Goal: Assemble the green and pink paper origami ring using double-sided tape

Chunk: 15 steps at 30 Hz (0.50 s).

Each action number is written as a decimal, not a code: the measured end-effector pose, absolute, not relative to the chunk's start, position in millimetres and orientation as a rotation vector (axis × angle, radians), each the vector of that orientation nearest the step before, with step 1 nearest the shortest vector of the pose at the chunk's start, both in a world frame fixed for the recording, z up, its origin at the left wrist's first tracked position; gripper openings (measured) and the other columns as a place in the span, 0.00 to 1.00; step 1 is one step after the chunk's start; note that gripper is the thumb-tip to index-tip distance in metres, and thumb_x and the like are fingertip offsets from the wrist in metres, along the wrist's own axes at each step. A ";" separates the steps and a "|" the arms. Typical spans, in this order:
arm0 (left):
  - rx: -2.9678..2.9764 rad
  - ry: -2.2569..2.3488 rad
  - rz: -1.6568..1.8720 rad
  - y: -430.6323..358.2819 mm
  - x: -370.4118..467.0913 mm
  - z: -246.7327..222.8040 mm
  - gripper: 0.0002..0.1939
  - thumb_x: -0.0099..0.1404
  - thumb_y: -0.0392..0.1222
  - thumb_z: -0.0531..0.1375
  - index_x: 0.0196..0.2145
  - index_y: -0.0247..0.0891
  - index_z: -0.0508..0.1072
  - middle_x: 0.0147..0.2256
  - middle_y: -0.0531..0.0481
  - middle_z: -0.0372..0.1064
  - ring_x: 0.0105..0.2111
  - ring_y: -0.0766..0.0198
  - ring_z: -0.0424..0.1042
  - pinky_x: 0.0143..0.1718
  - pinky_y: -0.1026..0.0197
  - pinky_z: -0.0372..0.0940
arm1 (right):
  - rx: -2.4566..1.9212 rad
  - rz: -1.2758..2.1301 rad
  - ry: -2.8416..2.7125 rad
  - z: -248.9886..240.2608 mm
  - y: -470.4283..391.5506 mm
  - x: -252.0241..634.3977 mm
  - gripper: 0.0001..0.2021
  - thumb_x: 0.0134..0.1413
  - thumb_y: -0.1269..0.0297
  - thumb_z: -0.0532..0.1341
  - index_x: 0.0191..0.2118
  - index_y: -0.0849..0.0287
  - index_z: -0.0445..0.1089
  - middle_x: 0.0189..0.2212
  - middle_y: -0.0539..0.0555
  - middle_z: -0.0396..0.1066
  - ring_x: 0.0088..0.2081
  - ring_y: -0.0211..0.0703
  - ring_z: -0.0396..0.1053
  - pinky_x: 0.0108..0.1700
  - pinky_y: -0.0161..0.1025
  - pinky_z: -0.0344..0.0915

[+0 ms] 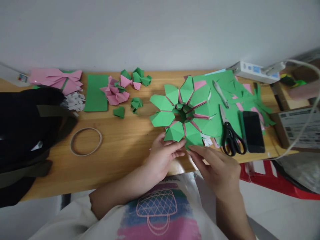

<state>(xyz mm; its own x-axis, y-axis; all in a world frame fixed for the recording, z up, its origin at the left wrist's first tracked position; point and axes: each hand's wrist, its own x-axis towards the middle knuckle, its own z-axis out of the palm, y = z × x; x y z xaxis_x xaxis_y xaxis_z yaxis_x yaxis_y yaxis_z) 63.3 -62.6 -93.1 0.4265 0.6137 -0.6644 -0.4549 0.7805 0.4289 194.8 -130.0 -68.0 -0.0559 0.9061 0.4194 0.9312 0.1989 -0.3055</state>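
A ring-shaped paper flower [175, 130] with green petals and pink edges between them lies near the middle of the wooden table. My left hand [162, 151] is at its lower edge, fingers closed on a lower petal, the thumb reaching right. My right hand [217, 165] pinches the tip of the lowest green petal between thumb and fingers. The two hands' fingertips nearly meet there. Green paper sheets [217, 116] lie under the flower's right side. Black-handled scissors [231, 138] and a craft knife [221, 94] rest to the right.
Folded pink and green pieces [116, 93], a green sheet [96, 93] and a tape ring [86, 141] lie left. A black bag [27, 133] covers the far left. At right are a phone [253, 131], a power strip [256, 71], a cardboard box [297, 125] and a red stool [280, 186].
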 end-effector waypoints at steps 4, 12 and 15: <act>0.216 0.904 0.678 -62.9 64.2 -93.2 0.18 0.47 0.32 0.72 0.33 0.36 0.69 0.28 0.54 0.74 0.28 0.67 0.73 0.32 0.63 0.67 | -1.783 0.218 -1.691 -65.6 -130.7 187.6 0.03 0.60 0.67 0.62 0.36 0.57 0.74 0.23 0.47 0.77 0.20 0.34 0.72 0.24 0.30 0.67; 0.243 0.903 0.680 -62.6 66.1 -92.2 0.16 0.48 0.32 0.71 0.33 0.35 0.71 0.27 0.54 0.75 0.27 0.66 0.74 0.34 0.61 0.69 | -1.908 0.568 -0.989 -71.3 -129.4 170.6 0.11 0.52 0.63 0.67 0.39 0.55 0.66 0.17 0.43 0.72 0.15 0.37 0.70 0.18 0.31 0.66; 0.247 0.920 0.669 -62.9 66.1 -92.7 0.16 0.48 0.32 0.71 0.34 0.35 0.71 0.28 0.52 0.76 0.27 0.66 0.75 0.32 0.62 0.69 | -1.893 0.627 -0.886 -72.6 -127.5 170.0 0.13 0.51 0.62 0.68 0.38 0.55 0.63 0.15 0.43 0.71 0.13 0.38 0.68 0.15 0.31 0.63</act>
